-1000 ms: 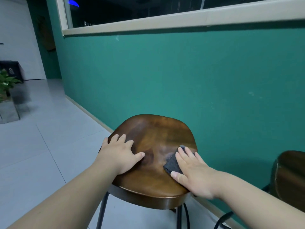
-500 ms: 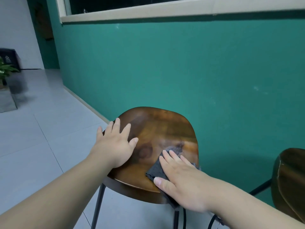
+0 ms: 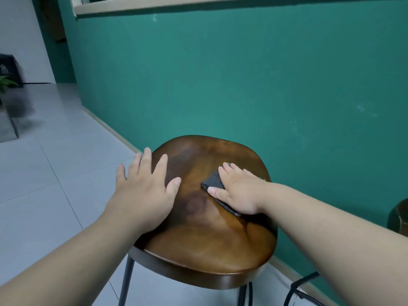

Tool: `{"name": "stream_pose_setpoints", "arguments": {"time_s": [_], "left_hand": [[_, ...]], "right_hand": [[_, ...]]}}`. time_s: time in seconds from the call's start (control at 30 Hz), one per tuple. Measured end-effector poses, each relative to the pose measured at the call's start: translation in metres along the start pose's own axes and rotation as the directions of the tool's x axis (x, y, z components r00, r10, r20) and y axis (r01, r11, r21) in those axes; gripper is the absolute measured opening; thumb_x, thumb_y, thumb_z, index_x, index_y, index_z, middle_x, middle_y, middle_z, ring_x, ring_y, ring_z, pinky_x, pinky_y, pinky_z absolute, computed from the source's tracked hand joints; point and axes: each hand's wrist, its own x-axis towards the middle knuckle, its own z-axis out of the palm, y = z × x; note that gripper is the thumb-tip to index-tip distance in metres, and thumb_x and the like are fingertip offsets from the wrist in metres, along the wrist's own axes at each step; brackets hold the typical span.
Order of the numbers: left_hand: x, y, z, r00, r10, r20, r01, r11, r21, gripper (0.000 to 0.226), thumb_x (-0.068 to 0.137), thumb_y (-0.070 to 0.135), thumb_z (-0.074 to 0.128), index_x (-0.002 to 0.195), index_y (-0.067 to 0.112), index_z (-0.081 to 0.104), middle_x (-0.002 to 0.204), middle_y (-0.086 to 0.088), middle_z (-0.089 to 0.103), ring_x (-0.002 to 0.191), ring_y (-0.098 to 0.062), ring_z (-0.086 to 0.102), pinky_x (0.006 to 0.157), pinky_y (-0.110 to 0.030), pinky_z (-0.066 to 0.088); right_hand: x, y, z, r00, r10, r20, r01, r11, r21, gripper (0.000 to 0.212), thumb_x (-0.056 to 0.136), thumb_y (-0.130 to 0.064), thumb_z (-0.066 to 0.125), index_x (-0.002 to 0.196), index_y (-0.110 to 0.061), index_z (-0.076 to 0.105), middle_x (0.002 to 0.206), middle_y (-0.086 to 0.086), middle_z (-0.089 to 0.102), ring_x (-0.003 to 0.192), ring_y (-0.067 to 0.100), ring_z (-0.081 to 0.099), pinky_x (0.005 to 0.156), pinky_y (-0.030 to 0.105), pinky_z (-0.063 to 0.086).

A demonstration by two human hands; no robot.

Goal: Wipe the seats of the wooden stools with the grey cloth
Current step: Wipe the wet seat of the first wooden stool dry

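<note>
A wooden stool (image 3: 205,244) with a dark brown, rounded seat on thin black metal legs stands close to the green wall. My left hand (image 3: 143,191) lies flat on the seat's left side, fingers spread and straight. My right hand (image 3: 238,191) presses flat on the folded grey cloth (image 3: 213,181) near the middle right of the seat. Most of the cloth is hidden under that palm; a dark corner shows beside the thumb.
A second wooden stool (image 3: 398,219) peeks in at the right edge, with its black leg (image 3: 302,286) below. The green wall (image 3: 242,85) runs just behind the seat. Grey floor tiles (image 3: 44,173) spread to the left, with a potted plant (image 3: 5,83) far left.
My right hand has slid the cloth from the seat's near edge back toward the middle right. My left hand has stayed on the left side with its fingers spread wider. The camera moved closer.
</note>
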Motion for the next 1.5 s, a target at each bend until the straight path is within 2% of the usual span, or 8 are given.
{"name": "stream_pose_setpoints", "arguments": {"time_s": [0.47,0.57,0.63,0.7,0.83,1.0,1.23,1.5], "left_hand": [[-0.001,-0.002,0.003,1.000,0.014,-0.020,-0.015,1.000,-0.022,0.091,0.073,0.069,-0.020,0.157,0.035,-0.009,0.167,-0.003,-0.015,0.152,-0.020,-0.017,0.123,-0.047,-0.006],[0.000,-0.003,0.004,1.000,0.016,-0.023,-0.016,1.000,-0.007,0.089,0.072,0.071,-0.020,0.154,0.037,-0.013,0.166,-0.001,-0.017,0.151,-0.019,-0.018,0.123,-0.045,-0.006],[0.001,-0.004,0.004,1.000,0.013,-0.020,-0.013,1.000,0.002,0.088,0.072,0.071,-0.019,0.154,0.038,-0.015,0.165,0.000,-0.018,0.151,-0.018,-0.018,0.123,-0.045,-0.006],[0.002,-0.004,0.004,1.000,0.003,-0.009,-0.003,1.000,0.000,0.089,0.072,0.072,-0.018,0.154,0.038,-0.014,0.165,0.001,-0.018,0.151,-0.018,-0.018,0.123,-0.045,-0.007],[0.002,-0.003,0.003,1.000,-0.003,0.008,0.003,1.000,0.007,0.091,0.072,0.074,-0.017,0.155,0.037,-0.012,0.166,0.000,-0.016,0.152,-0.018,-0.016,0.123,-0.047,-0.006],[0.003,-0.002,0.002,0.999,-0.011,0.030,0.011,1.000,-0.007,0.095,0.072,0.081,-0.013,0.156,0.036,-0.006,0.167,-0.001,-0.011,0.153,-0.020,-0.012,0.123,-0.050,-0.004],[0.002,0.001,0.001,1.000,-0.007,0.027,0.007,1.000,0.020,0.079,0.091,0.072,0.010,0.158,0.031,0.004,0.168,-0.006,-0.004,0.153,-0.025,-0.009,0.122,-0.055,-0.004],[0.002,0.002,0.000,0.999,-0.028,0.035,0.026,0.999,0.040,0.075,0.095,0.070,0.010,0.159,0.030,0.008,0.168,-0.009,0.001,0.154,-0.028,-0.006,0.121,-0.057,-0.006]], "right_hand": [[0.124,0.050,-0.014,0.980,0.185,-0.066,-0.183,0.983,0.033,0.089,0.098,-0.070,0.020,0.160,-0.009,-0.001,0.168,0.007,-0.009,0.155,0.025,-0.009,0.124,0.050,0.003],[0.145,0.056,-0.021,0.974,0.201,-0.107,-0.197,0.979,0.042,0.086,0.094,-0.074,0.024,0.155,-0.012,0.023,0.164,0.006,0.022,0.150,0.028,0.020,0.118,0.051,0.023],[0.154,0.060,-0.026,0.968,0.225,-0.108,-0.217,0.973,0.078,0.073,0.093,-0.074,0.029,0.134,-0.014,0.042,0.146,0.008,0.046,0.134,0.031,0.043,0.106,0.048,0.037],[0.160,0.060,-0.028,0.968,0.233,-0.096,-0.225,0.970,0.089,0.070,0.094,-0.073,0.030,0.129,-0.014,0.044,0.140,0.010,0.050,0.128,0.034,0.048,0.103,0.048,0.040],[0.158,0.061,-0.025,0.966,0.223,-0.131,-0.214,0.973,0.081,0.076,0.096,-0.070,0.028,0.141,-0.010,0.040,0.148,0.011,0.045,0.139,0.032,0.038,0.110,0.050,0.033],[0.144,0.055,-0.017,0.975,0.189,-0.115,-0.186,0.982,0.034,0.085,0.100,-0.066,0.021,0.160,-0.009,0.003,0.169,0.005,0.000,0.155,0.026,-0.005,0.124,0.051,0.004],[0.096,0.037,-0.008,0.987,0.149,-0.051,-0.147,0.988,0.053,0.084,0.101,-0.064,0.019,0.160,-0.009,-0.002,0.168,0.008,-0.010,0.154,0.023,-0.010,0.124,0.049,0.002],[0.026,0.012,-0.005,0.998,0.050,0.033,-0.052,0.997,0.054,0.084,0.101,-0.064,0.020,0.160,-0.008,-0.002,0.168,0.008,-0.007,0.155,0.022,-0.008,0.125,0.047,0.005]]}}
